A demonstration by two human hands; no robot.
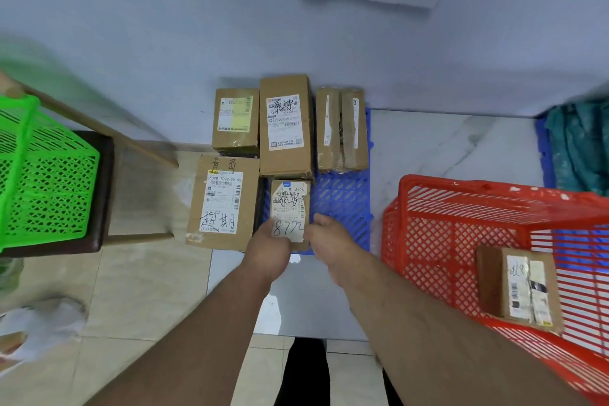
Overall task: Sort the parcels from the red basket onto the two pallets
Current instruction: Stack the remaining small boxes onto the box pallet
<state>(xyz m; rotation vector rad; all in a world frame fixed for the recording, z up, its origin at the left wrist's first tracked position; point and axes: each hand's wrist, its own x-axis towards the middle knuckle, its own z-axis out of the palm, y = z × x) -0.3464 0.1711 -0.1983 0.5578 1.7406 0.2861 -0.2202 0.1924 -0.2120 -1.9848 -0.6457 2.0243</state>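
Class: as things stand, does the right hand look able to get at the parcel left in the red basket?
Probably yes. The right hand is beside the red basket, whose top is open; nothing covers the parcel.

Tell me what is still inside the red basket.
One taped cardboard parcel lies on the floor of the red basket. The rest of the visible floor is bare; the basket's near right part runs out of frame, so that part is unknown.
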